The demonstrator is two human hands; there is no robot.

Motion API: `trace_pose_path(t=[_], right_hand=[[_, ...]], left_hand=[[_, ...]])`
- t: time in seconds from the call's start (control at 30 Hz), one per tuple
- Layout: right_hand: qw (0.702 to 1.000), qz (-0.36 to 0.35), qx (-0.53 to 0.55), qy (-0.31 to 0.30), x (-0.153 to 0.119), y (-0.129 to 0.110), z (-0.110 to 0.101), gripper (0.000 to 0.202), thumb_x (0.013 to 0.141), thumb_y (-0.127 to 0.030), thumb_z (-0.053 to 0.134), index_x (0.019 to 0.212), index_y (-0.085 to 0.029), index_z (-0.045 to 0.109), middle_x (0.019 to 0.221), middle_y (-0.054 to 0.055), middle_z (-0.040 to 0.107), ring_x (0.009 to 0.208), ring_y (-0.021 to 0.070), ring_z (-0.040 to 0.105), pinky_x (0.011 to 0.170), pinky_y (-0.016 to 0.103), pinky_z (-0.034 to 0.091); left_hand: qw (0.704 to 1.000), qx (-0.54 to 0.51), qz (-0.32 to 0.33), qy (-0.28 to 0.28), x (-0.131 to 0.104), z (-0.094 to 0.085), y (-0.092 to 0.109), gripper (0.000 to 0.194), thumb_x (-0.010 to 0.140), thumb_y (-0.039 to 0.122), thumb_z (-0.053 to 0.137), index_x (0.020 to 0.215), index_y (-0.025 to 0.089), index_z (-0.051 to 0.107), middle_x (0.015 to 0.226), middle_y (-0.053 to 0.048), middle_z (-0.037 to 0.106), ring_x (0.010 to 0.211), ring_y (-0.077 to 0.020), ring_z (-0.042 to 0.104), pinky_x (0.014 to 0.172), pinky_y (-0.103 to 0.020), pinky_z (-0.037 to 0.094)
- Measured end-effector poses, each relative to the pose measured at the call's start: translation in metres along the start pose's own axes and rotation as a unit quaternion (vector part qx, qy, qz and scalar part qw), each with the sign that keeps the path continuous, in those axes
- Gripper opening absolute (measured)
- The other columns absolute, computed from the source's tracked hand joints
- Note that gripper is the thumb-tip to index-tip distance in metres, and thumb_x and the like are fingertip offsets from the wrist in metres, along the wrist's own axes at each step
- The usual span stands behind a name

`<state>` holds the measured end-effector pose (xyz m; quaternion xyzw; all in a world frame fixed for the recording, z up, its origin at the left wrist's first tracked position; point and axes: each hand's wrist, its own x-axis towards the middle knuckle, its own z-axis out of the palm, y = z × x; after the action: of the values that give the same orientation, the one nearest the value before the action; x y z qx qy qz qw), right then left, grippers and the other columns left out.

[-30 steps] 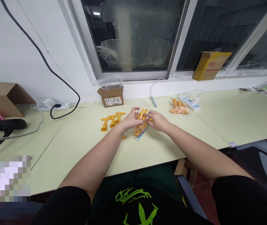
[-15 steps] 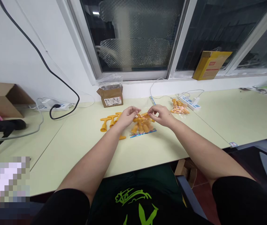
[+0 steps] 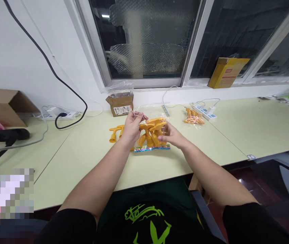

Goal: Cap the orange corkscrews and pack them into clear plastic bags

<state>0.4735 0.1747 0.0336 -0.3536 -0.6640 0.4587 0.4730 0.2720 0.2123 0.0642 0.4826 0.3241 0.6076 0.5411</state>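
Observation:
Between my hands is a clear plastic bag [image 3: 151,148] with a colourful printed strip along its near edge. Several yellow-orange T-shaped plastic pieces [image 3: 148,134] with flared ends lie inside it. My left hand [image 3: 133,126] pinches the bag's upper left part. Around the bag's right side my right hand [image 3: 173,136] is closed, thumb on the front and the other fingers partly hidden behind. More loose pieces of the same kind [image 3: 113,135] lie on the table left of the bag, partly covered by my left hand and forearm.
A second bag of yellow-orange pieces [image 3: 193,117] lies at the right, near a white power strip [image 3: 206,113]. A small open cardboard box [image 3: 121,105] stands by the wall. At the left are a black cable [image 3: 58,79], another power strip [image 3: 69,116] and a larger carton [image 3: 4,105].
My right hand has moved from the bag's top down to its right side. My left hand has shifted slightly left, and the bag now looks raised and turned more towards me.

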Motion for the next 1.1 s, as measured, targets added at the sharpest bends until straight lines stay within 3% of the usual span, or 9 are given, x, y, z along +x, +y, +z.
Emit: trace_pose_path(t=[0.07,0.13,0.27,0.33,0.5,0.67,0.8,1.0,1.1], right_hand=[[0.998,0.015,0.057,-0.007,-0.004,-0.001,0.011,0.062,0.074,-0.053,0.086,0.123,-0.024,0.06,0.124,0.008,0.071,0.116,0.0259,0.067,0.103,0.043,0.054],[0.995,0.018,0.087,0.037,-0.006,-0.001,0.018,0.054,0.076,-0.052,0.085,0.116,-0.024,0.063,0.119,0.007,0.074,0.114,0.0252,0.07,0.104,0.043,0.054],[0.982,0.041,0.15,0.11,-0.006,0.001,0.021,0.054,0.073,-0.051,0.086,0.115,-0.025,0.064,0.121,0.007,0.075,0.115,0.0266,0.071,0.1,0.043,0.057],[0.971,0.07,0.198,0.111,-0.006,0.001,0.022,0.056,0.072,-0.052,0.086,0.116,-0.025,0.065,0.117,0.008,0.077,0.109,0.0282,0.073,0.093,0.044,0.061],[0.964,0.12,0.228,0.057,-0.007,-0.002,0.03,0.056,0.067,-0.05,0.091,0.111,-0.021,0.072,0.102,0.008,0.08,0.1,0.0293,0.076,0.085,0.041,0.063],[0.964,0.139,0.225,0.035,-0.006,-0.003,0.034,0.048,0.068,-0.043,0.093,0.107,-0.021,0.076,0.103,0.007,0.081,0.096,0.0269,0.077,0.088,0.04,0.062],[0.965,0.138,0.221,0.029,-0.006,-0.006,0.027,0.045,0.066,-0.041,0.093,0.103,-0.02,0.078,0.101,0.007,0.081,0.095,0.0263,0.077,0.088,0.04,0.062],[0.972,0.116,0.198,0.049,-0.008,-0.015,0.018,0.045,0.074,-0.055,0.085,0.102,-0.021,0.078,0.1,0.007,0.08,0.093,0.0239,0.075,0.08,0.034,0.06],[0.982,0.071,0.152,0.085,-0.008,-0.016,0.022,0.037,0.073,-0.051,0.087,0.091,-0.02,0.078,0.098,0.006,0.079,0.093,0.0214,0.073,0.085,0.032,0.057]], left_hand=[[1.0,-0.002,-0.026,0.005,-0.004,-0.001,0.004,0.048,0.079,0.054,0.08,0.096,0.025,0.047,0.093,0.0,0.066,0.095,-0.0172,0.069,0.071,-0.025,0.056],[0.998,-0.008,-0.054,-0.013,-0.01,-0.007,0.007,0.047,0.08,0.055,0.08,0.101,0.025,0.051,0.101,-0.001,0.067,0.099,-0.0178,0.069,0.071,-0.025,0.056],[0.974,0.048,-0.175,-0.137,-0.024,-0.024,0.011,0.055,0.074,0.047,0.088,0.117,0.024,0.062,0.118,-0.008,0.069,0.107,-0.0232,0.07,0.08,-0.033,0.059],[0.959,0.087,-0.197,-0.182,-0.032,-0.029,0.012,0.059,0.068,0.037,0.093,0.118,0.023,0.066,0.117,-0.01,0.071,0.108,-0.026,0.071,0.085,-0.037,0.06],[0.944,0.091,-0.187,-0.257,-0.042,-0.027,0.007,0.047,0.074,0.039,0.089,0.112,0.02,0.07,0.109,-0.011,0.074,0.104,-0.028,0.073,0.094,-0.045,0.058],[0.965,0.113,-0.132,-0.195,-0.039,-0.03,-0.011,0.052,0.075,0.048,0.087,0.113,0.02,0.066,0.114,-0.01,0.072,0.109,-0.0249,0.07,0.1,-0.043,0.055],[0.959,0.128,-0.102,-0.229,-0.037,-0.036,-0.017,0.049,0.078,0.051,0.085,0.11,0.018,0.067,0.111,-0.01,0.073,0.107,-0.025,0.071,0.1,-0.043,0.056],[0.936,0.128,-0.141,-0.297,-0.041,-0.044,-0.007,0.066,0.076,0.04,0.088,0.134,0.025,0.059,0.119,-0.011,0.072,0.103,-0.0236,0.073,0.092,-0.041,0.059],[0.948,0.132,-0.1,-0.273,-0.044,-0.041,-0.007,0.057,0.075,0.037,0.089,0.125,0.024,0.064,0.119,-0.009,0.071,0.11,-0.0229,0.07,0.096,-0.038,0.056]])
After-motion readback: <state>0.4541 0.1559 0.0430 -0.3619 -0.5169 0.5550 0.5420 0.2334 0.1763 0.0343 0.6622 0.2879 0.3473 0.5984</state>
